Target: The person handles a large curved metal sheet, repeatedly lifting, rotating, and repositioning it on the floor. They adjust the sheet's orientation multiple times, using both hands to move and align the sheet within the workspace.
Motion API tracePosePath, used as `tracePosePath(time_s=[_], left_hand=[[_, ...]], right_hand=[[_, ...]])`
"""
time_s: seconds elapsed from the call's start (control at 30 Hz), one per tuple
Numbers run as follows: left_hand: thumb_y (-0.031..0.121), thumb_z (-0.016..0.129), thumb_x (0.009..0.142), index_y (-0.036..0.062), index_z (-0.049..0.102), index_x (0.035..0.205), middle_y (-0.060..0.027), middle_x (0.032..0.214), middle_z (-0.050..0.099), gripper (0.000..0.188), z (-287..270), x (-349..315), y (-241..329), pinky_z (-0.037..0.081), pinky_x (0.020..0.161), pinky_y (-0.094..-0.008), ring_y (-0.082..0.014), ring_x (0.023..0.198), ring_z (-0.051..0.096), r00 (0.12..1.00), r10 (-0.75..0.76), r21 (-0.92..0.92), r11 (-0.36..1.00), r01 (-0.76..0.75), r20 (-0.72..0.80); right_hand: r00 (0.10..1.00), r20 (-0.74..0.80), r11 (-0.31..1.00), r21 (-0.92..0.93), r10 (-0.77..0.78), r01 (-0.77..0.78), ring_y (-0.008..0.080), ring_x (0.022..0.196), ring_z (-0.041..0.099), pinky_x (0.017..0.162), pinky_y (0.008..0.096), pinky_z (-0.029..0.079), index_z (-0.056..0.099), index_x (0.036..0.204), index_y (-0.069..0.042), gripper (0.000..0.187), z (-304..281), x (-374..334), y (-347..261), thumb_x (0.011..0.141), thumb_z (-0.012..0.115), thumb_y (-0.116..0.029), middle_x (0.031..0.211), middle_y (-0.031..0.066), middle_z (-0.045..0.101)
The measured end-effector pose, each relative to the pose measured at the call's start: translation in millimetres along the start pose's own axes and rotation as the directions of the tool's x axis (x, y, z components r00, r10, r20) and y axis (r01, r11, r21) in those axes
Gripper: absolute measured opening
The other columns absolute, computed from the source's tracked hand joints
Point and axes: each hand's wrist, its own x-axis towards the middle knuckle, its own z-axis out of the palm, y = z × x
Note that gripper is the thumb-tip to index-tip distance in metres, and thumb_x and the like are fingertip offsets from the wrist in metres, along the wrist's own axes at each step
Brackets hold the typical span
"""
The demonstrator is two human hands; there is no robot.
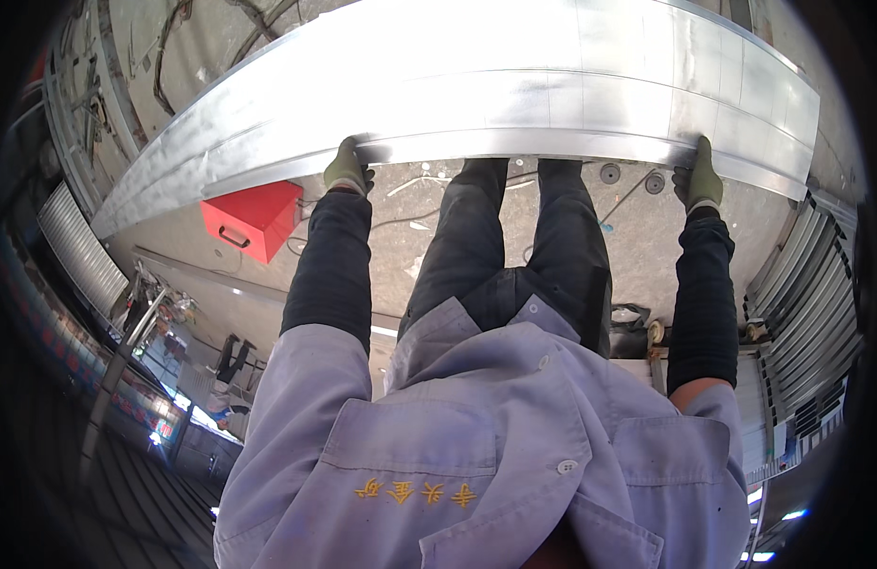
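Metal sheet (476,85), near edge in both grips

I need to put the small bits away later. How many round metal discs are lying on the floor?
2: one disc and a second disc right of it, both on the concrete floor near the right hand. The metal sheet may hide more.

A long, shiny silver sheet-metal panel (514,90) with lengthwise folds spans the view crosswise, its near edge bent downward. It is held level above the concrete floor, seemingly unsupported elsewhere, though glare obscures its top.
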Motion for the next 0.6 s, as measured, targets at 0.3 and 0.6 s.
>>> tracePosePath(time_s=[0.3,0.6], left_hand=[[0.053,0.074,0.09,0.0126,0.071,0.105,-0.0051,0.086,0.066,0.044,14,-21,14,0.051,0.068,-0.0391,-0.0227,0.074,0.065,1.0,-0.007,0.059,0.998,0.008,-0.017],[0.053,0.073,0.093,-0.0014,0.076,0.101,-0.0121,0.083,0.072,0.055,19,-25,16,0.054,0.058,-0.0388,-0.0254,0.064,0.069,0.995,0.053,0.076,0.996,-0.047,-0.083]], right_hand=[[1.0,-0.006,0.998,-0.068,0.01,-0.01,0.0167,0.066,0.068,0.06,0.0326,0.052,0.072,0.108,-0.009,0.077,-10,-2,-5,0.085,0.069,-0.083,0.083,0.0056,0.074],[0.999,-0.032,0.996,-0.09,-0.011,0.008,0.0161,0.064,0.067,0.059,0.0317,0.053,0.073,0.103,-0.009,0.078,-11,0,-6,0.084,0.068,-0.085,0.08,0.0043,0.073]])
